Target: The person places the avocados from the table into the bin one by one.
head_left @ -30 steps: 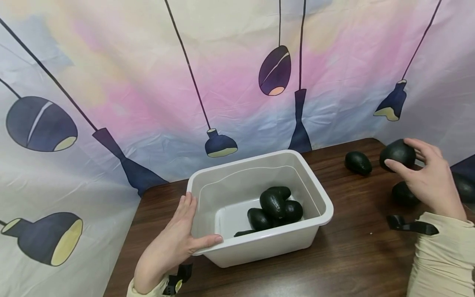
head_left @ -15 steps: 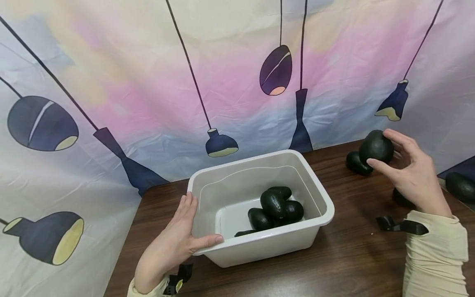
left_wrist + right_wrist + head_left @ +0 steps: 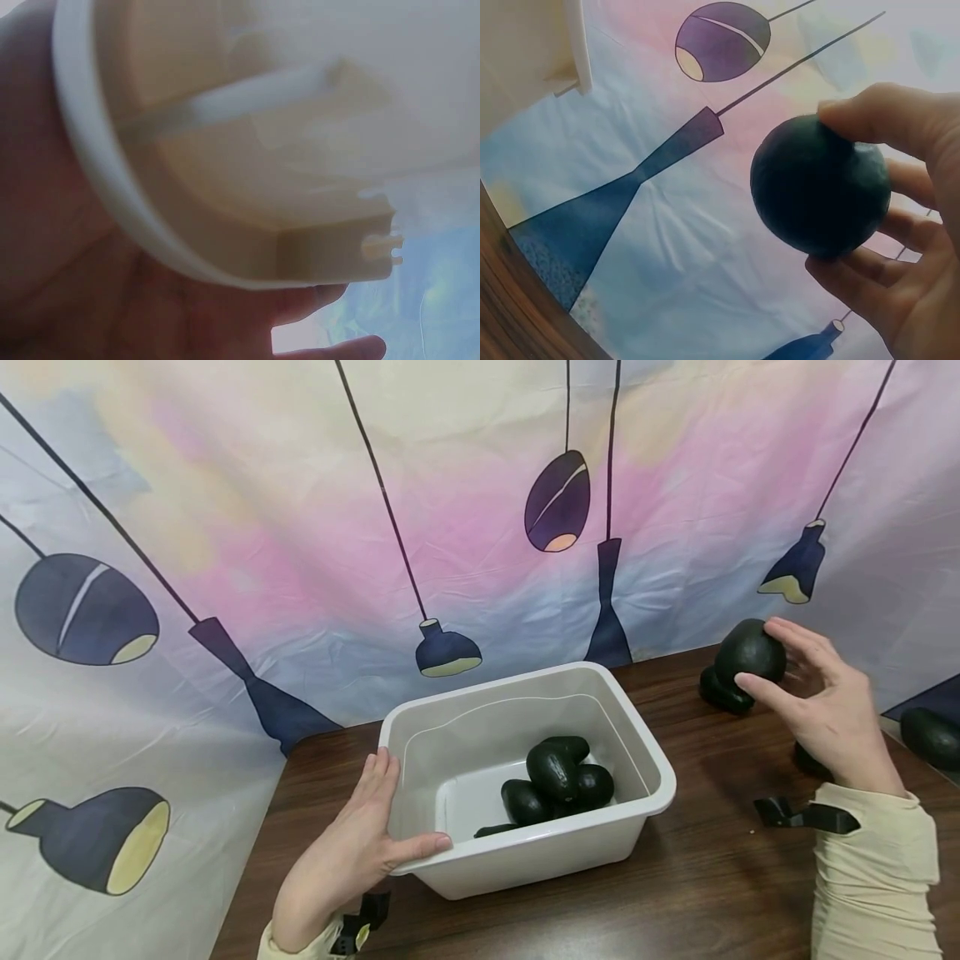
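Observation:
A dark green avocado [image 3: 752,652] is pinched between the thumb and fingers of my right hand [image 3: 836,710], held up off the table. In the right wrist view the same avocado [image 3: 817,187] shows its round end, with fingertips on opposite sides. Behind and below it, another avocado [image 3: 722,695] lies partly hidden on the table. My left hand [image 3: 352,827] rests on the near left corner of a pale grey plastic bin [image 3: 525,857], its fingers straight along the left side and its thumb on the front rim. Several avocados [image 3: 553,771] lie inside the bin.
The bin stands on a dark wooden table [image 3: 720,893]. One avocado [image 3: 810,762] is mostly hidden behind my right wrist, and another avocado [image 3: 932,737] lies at the far right edge. A printed cloth [image 3: 480,527] with lamp drawings hangs directly behind the table.
My right hand has lifted the avocado and carried it leftward, in front of the one lying on the table, slowing lately. My left hand and the bin stay put.

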A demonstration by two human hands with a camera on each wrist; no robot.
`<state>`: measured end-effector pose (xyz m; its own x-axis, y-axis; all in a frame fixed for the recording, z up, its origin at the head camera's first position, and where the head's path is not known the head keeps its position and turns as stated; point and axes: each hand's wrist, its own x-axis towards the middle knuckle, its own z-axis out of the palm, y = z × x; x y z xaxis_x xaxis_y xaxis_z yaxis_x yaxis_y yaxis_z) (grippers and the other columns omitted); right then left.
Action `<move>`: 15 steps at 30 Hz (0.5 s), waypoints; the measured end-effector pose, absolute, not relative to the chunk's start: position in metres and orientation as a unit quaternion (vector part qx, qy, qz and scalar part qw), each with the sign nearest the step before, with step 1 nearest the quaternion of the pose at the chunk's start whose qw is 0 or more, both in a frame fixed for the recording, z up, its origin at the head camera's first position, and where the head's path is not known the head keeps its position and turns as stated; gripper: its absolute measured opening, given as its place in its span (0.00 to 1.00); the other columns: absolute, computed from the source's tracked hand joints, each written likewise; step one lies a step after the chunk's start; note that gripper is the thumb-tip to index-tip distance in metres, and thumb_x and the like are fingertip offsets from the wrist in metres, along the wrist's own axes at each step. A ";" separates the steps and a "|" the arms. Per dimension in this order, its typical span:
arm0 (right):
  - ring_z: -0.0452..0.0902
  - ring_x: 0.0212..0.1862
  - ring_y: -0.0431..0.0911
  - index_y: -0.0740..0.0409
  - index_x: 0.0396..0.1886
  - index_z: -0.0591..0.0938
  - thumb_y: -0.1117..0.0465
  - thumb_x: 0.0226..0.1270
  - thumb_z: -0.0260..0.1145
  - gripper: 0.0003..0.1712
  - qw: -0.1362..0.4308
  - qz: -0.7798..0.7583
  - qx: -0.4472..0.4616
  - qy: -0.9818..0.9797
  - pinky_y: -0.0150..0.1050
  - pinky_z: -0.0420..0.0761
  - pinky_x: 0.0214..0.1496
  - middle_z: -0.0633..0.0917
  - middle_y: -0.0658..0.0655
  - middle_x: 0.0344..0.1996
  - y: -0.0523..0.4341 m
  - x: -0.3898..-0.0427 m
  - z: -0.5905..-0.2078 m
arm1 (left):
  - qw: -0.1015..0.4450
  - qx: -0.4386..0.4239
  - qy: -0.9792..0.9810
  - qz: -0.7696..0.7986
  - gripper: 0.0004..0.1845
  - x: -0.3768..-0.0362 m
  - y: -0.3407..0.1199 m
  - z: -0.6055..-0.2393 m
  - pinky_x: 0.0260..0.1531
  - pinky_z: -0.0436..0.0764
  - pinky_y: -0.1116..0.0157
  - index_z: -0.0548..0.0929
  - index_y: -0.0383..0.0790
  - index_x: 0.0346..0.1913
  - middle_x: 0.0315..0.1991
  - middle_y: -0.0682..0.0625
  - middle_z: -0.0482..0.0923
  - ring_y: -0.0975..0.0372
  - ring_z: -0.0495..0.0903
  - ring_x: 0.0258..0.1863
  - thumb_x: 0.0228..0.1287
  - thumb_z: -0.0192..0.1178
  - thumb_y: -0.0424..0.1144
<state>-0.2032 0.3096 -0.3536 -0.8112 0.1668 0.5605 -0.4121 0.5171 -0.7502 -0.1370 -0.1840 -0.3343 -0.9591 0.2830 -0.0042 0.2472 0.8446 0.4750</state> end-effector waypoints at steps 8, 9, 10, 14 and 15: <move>0.77 0.49 0.31 0.49 0.71 0.70 0.67 0.66 0.66 0.33 0.291 0.519 0.076 -0.800 0.19 0.73 0.42 0.77 0.46 0.58 0.306 -0.202 -0.353 | 0.037 0.139 0.960 0.241 0.66 -0.137 -0.184 -0.334 0.68 0.49 0.41 0.46 0.24 0.74 0.76 0.31 0.36 0.44 0.34 0.75 0.49 0.63 0.71; 0.77 0.50 0.32 0.51 0.71 0.70 0.67 0.67 0.65 0.33 0.293 0.524 0.080 -0.795 0.19 0.73 0.43 0.77 0.47 0.59 0.305 -0.203 -0.352 | 0.036 0.139 0.960 0.241 0.66 -0.137 -0.184 -0.334 0.68 0.49 0.41 0.46 0.24 0.74 0.76 0.31 0.36 0.44 0.34 0.75 0.49 0.64 0.71; 0.77 0.52 0.32 0.52 0.70 0.70 0.68 0.67 0.64 0.32 0.295 0.531 0.084 -0.790 0.19 0.73 0.44 0.76 0.48 0.60 0.305 -0.203 -0.352 | 0.036 0.139 0.960 0.240 0.66 -0.137 -0.184 -0.334 0.68 0.49 0.41 0.46 0.24 0.74 0.76 0.31 0.36 0.44 0.34 0.75 0.49 0.64 0.71; 0.76 0.57 0.34 0.59 0.69 0.70 0.71 0.68 0.61 0.29 0.302 0.589 0.116 -0.741 0.20 0.74 0.48 0.74 0.53 0.64 0.305 -0.203 -0.352 | 0.035 0.140 0.960 0.241 0.67 -0.137 -0.184 -0.335 0.68 0.49 0.41 0.46 0.24 0.74 0.76 0.31 0.36 0.43 0.34 0.75 0.49 0.63 0.72; 0.75 0.57 0.36 0.62 0.68 0.70 0.72 0.69 0.60 0.28 0.300 0.615 0.130 -0.717 0.21 0.75 0.48 0.74 0.55 0.64 0.304 -0.203 -0.352 | 0.035 0.140 0.960 0.241 0.67 -0.138 -0.184 -0.335 0.68 0.49 0.41 0.46 0.24 0.74 0.76 0.31 0.36 0.44 0.34 0.75 0.49 0.63 0.72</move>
